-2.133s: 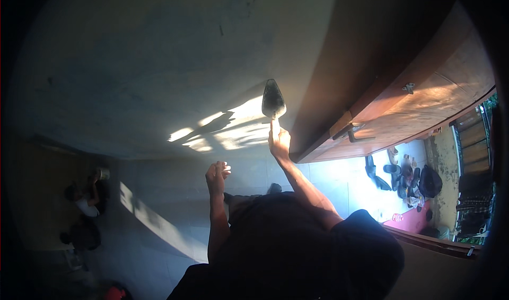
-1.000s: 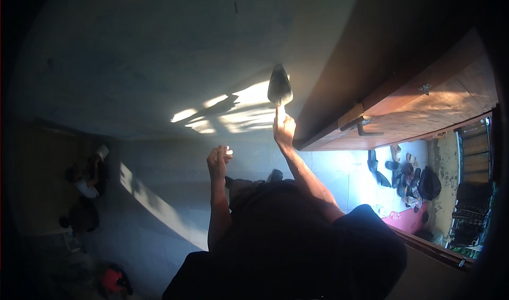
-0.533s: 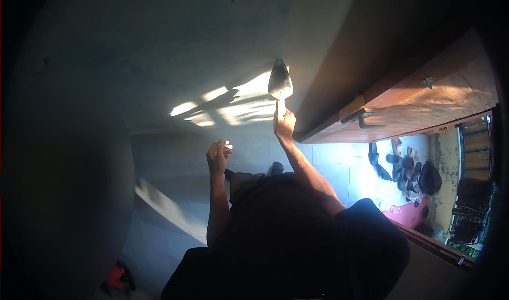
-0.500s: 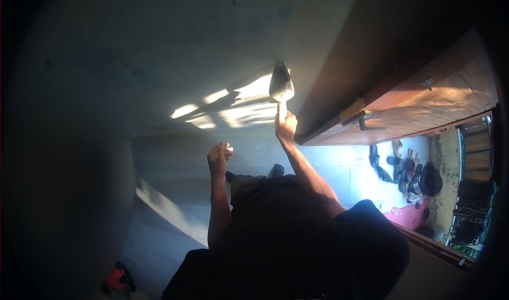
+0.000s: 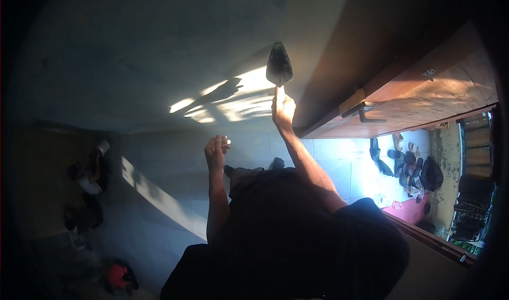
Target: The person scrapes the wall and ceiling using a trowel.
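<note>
My right hand [image 5: 283, 111] is raised in front of me and closed round the handle of a trowel [image 5: 279, 65]. Its pointed, dark metal blade is directed upward and overlaps a sunlit patch of the wall [image 5: 185, 45]; whether the metal touches the wall I cannot tell. My left hand [image 5: 214, 150] is held lower, over the tiled floor, with its fingers loosely curled and sunlight on the fingertips. Nothing shows in it. A shadow of an arm and hand falls across the bright patch, left of the blade.
At the right stands a wooden door [image 5: 424, 96] with a metal handle [image 5: 368, 115]. Beyond its edge lie several shoes [image 5: 408, 167] and a pink mat [image 5: 408, 212]. A person [image 5: 90, 180] sits at the far left on the tiled floor [image 5: 164, 162], above a red object [image 5: 117, 274].
The trowel and my right hand have moved a little upward, and the blade now looks dark. A large blurred shape at the left is gone, revealing a seated person. My left hand rises slightly.
</note>
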The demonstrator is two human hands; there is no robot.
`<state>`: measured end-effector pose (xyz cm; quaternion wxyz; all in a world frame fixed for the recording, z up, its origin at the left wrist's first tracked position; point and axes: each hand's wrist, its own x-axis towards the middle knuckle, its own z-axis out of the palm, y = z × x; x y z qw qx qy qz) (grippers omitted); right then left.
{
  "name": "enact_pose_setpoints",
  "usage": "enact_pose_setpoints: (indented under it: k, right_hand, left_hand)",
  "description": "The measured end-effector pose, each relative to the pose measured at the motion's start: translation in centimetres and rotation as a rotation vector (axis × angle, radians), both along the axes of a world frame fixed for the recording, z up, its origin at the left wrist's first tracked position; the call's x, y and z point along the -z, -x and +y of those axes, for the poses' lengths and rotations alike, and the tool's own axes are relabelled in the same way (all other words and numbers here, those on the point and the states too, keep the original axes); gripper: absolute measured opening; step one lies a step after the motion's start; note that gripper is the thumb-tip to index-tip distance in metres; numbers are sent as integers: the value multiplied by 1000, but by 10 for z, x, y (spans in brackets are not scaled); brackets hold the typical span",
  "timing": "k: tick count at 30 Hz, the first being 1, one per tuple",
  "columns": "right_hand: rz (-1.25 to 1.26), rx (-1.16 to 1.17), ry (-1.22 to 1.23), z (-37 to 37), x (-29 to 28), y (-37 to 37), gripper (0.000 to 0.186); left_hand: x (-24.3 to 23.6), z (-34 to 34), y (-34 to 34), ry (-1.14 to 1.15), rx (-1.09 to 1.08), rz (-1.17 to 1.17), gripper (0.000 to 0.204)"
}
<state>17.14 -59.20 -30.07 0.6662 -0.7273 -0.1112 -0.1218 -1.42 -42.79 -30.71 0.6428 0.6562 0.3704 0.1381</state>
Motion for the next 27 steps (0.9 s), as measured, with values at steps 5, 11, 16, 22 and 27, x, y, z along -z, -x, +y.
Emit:
enact_pose_setpoints:
  k: [5, 11, 16, 22, 27]
  right_hand:
    - [234, 26, 96, -3, 36, 3, 60]
    - [2, 28, -30, 4, 40, 2, 59]
    - [32, 102, 115, 5, 59, -2, 62]
    - [287, 37, 34, 5, 6, 13, 64]
    - [-4, 72, 49, 7, 33, -10, 63]
  left_hand:
    - [16, 4, -3, 27, 13, 34, 35]
    - [6, -5, 3, 3, 34, -10, 34]
    - [10, -4, 3, 32, -33, -2, 35]
    - [14, 3, 14, 20, -17, -7, 36]
    - [0, -6, 10, 6, 5, -19, 38]
